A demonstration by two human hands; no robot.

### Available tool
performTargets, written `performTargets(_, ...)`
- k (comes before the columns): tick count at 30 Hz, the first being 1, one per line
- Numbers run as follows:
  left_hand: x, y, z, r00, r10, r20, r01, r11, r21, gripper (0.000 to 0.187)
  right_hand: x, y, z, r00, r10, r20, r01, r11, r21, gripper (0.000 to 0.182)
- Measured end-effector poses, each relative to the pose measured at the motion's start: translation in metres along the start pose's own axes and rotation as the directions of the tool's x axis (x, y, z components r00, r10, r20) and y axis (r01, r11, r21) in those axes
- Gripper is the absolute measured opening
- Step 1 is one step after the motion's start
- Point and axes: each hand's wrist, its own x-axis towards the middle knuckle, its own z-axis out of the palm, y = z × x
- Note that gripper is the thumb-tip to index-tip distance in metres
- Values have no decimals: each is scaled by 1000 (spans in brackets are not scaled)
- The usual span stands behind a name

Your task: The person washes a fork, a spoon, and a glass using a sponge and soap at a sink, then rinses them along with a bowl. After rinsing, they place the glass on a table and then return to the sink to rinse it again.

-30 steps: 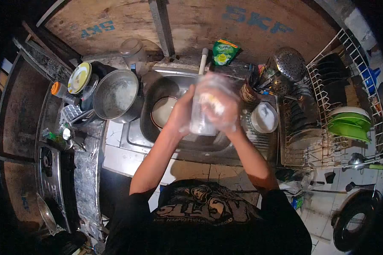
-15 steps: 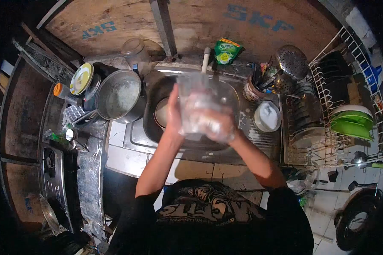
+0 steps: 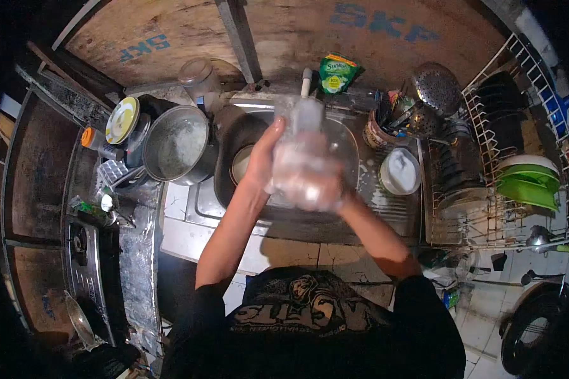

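Wooden wall panels (image 3: 360,44) stand behind a steel sink (image 3: 224,136); dim edges, bright centre. Clear container (image 3: 306,117), blurred, is held over the basin. Left hand (image 3: 262,158): closed along the container's left side, thumb pointing up it. Right hand (image 3: 313,183): overlaps the container, whitish as if soapy; too blurred to tell whether its fingers are closed, or on what.

Risks (judgement):
1. Slip. Likely cause: suds on a smooth wall, with only 1 hand clearly gripping.
2. Impact below. A dropped container could strike the pale dish (image 3: 239,165) lying in the basin.
3. Knock at the far end. The pale spout (image 3: 306,82) stands near it; an upward jerk could hit it.
4. Spill at right. Foam-filled bowl (image 3: 400,172) sits on the drainboard (image 3: 389,211); a wide right-hand stroke could tip it.
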Motion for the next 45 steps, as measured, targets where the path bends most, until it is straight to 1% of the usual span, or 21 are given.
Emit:
performTargets(3, 7, -26, 14, 927, 331, -176, -330, 943, 38, 55, 11, 9, -12, 890, 426, -164, -398, 900, 179, 21)
performTargets(7, -1, -18, 7, 948, 275, 159, -259, 959, -113, 58, 14, -5, -11, 998, -42, -49, 38, 995, -88, 22)
performTargets(9, 1, -36, 5, 956, 252, -148, -275, 947, -167, 59, -4, 12, -9, 852, 523, 25, -510, 818, 264, 23)
performTargets(10, 1, -46, 1, 951, 267, -154, -292, 939, -180, 58, 10, 28, -8, 896, 370, -247, -311, 918, 248, 26)
performTargets(13, 0, -38, -8, 964, 253, -87, -262, 959, -112, 55, 2, -4, -11, 1000, -6, 2, 6, 999, -49, 28)
performTargets(15, -7, -31, -16, 980, 196, -46, -198, 979, -46, 52, 4, -2, -14, 997, -17, 81, 11, 997, 81, 28)
performTargets(17, -4, -20, -9, 968, 249, 20, -242, 954, -179, 45, 2, 15, -14, 948, 290, -128, -270, 951, 152, 28)
performTargets(18, -2, -20, 0, 957, 240, -162, -266, 950, -161, 44, -5, 4, -6, 899, 421, -124, -395, 899, 189, 29)
performTargets(19, -2, -14, 6, 955, 251, -156, -274, 949, -155, 44, 0, -2, -5, 991, 116, -60, -111, 991, 73, 28)
performTargets(21, -7, -6, 9, 941, 79, 329, 60, 918, -392, 42, 10, -18, -4, 986, -156, 62, 154, 987, 37, 27)
performTargets(23, -6, -22, 3, 952, 289, -99, -296, 952, -77, 44, 4, 2, -11, 921, 384, 63, -389, 916, 101, 27)
performTargets(24, -8, -32, 8, 900, 396, -181, -384, 918, 95, 44, 17, 13, -21, 963, 230, -141, -227, 973, 38, 28)
performTargets(27, -1, -31, -26, 909, 417, -17, -396, 874, 282, 44, 14, -9, -8, 991, -133, -10, 133, 991, -16, 30)
performTargets(29, 2, -25, -20, 917, 397, 32, -369, 817, 444, 48, 12, 10, -15, 999, -35, 30, 38, 991, -126, 29)
performTargets(31, -1, -18, 12, 901, 220, -374, -135, 961, 242, 49, 13, 27, -20, 988, 111, -108, -113, 994, -13, 30)
performTargets(33, -2, 0, 13, 976, 126, -178, -133, 991, -24, 50, 14, 6, -15, 990, -111, 84, 120, 987, -109, 29)
performTargets(35, 1, 2, -18, 938, 26, 345, 75, 959, -275, 58, 12, -1, -13, 962, -208, 179, 220, 974, -48, 31)
performTargets(39, 2, -16, 21, 895, 402, -190, -380, 914, 146, 67, 18, 15, -14, 983, 167, -73, -160, 983, 89, 34)
performTargets(41, 4, -17, 6, 907, 416, 67, -396, 897, -196, 66, 12, -9, -3, 986, 159, -58, -157, 987, 29, 33)
performTargets(43, 2, -15, 0, 891, 422, 169, -393, 902, -180, 64, 12, -1, -4, 958, 270, -94, -258, 958, 127, 33)
performTargets(45, 5, -24, 10, 864, 437, -251, -380, 892, 244, 65, -1, 10, -1, 842, 525, -127, -463, 822, 332, 34)
